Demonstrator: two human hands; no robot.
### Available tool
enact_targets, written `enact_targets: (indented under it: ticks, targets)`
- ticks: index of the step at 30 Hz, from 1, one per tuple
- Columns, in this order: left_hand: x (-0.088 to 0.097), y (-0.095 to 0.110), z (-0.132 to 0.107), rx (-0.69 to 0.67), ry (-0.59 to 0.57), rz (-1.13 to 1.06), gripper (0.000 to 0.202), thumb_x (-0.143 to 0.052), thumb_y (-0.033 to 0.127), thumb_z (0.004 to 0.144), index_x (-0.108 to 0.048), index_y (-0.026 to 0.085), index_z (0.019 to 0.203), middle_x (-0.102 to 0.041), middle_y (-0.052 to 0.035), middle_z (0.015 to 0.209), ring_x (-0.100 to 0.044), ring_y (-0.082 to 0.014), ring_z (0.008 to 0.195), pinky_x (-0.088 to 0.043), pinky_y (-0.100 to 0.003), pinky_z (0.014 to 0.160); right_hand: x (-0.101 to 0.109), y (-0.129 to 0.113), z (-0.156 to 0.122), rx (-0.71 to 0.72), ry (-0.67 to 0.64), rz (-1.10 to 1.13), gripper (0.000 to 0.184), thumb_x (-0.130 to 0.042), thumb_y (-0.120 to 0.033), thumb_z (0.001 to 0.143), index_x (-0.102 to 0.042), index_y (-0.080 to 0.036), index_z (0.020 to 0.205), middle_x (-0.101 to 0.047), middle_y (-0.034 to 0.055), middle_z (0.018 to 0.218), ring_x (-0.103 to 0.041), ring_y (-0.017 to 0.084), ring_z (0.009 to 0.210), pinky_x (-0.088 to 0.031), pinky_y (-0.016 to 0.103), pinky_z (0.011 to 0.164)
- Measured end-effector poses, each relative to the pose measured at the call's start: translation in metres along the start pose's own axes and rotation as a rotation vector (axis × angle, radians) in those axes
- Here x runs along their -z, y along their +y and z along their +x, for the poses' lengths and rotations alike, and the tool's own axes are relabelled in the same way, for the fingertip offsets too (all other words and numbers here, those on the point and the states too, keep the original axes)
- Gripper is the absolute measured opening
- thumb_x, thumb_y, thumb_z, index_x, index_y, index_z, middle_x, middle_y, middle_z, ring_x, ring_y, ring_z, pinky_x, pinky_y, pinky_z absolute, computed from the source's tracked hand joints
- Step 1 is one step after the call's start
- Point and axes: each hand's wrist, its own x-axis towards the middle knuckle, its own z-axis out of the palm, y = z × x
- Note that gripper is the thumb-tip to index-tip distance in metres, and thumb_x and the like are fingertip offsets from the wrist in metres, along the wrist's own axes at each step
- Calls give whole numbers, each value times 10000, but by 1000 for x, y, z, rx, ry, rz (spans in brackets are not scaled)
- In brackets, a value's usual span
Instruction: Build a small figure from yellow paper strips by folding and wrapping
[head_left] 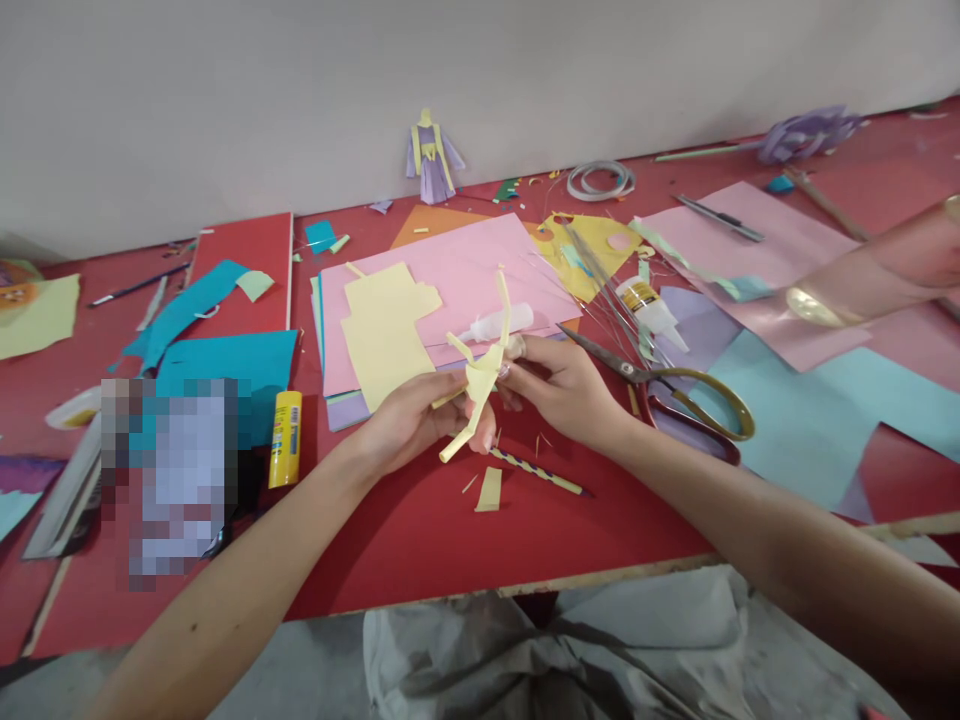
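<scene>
Both my hands hold a small pale-yellow paper figure point(484, 375) with thin rolled limbs, above the red table. My left hand point(412, 420) is closed on its left side, with the fingertips partly hidden behind the paper. My right hand point(566, 385) pinches its upper right part between thumb and fingers. Below the figure lie a striped pencil point(544, 470) and a small yellow paper scrap point(489, 490). Scissors point(667, 385) with olive and dark red handles rest open beside my right hand. Just behind the hands are a white squeeze bottle point(502, 322) and a cut yellow sheet point(390, 330).
A yellow glue stick point(285, 440) stands at left near blue paper point(225, 370) and a pixelated item. A purple paper doll point(431, 160) leans on the wall. At right are a glue bottle point(651, 308), a cutter point(720, 217) and a long pinkish shape point(877, 265) I cannot make out.
</scene>
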Motion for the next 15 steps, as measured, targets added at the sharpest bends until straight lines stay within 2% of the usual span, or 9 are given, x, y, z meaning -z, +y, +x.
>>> enact_targets:
  ticks: [5,10,15]
  targets:
    - [1,-1,1,1,0,-1,362,-341,324,971,-518,151,707,-623,-64,622,-590,-166,659,-450,-291,663,1,-2,1,-8,-21,-91,248,-505,-314,940,-549,-172,741,-510,-44,581,-481,69,520,-388,194,504]
    - [-2,0,2,29,53,40,399,-312,326,978,-536,148,700,-647,-75,676,-606,-164,700,-456,-279,692,1,-2,2,-18,-35,-186,248,-497,-286,942,-501,-178,719,-523,-38,613,-487,72,573,-385,194,548]
    - [-2,0,2,40,60,25,386,-330,342,969,-540,151,709,-648,-68,676,-600,-157,680,-459,-268,666,1,-2,3,-3,-37,-204,204,-485,-259,946,-531,-172,767,-509,-44,626,-471,64,566,-375,183,537]
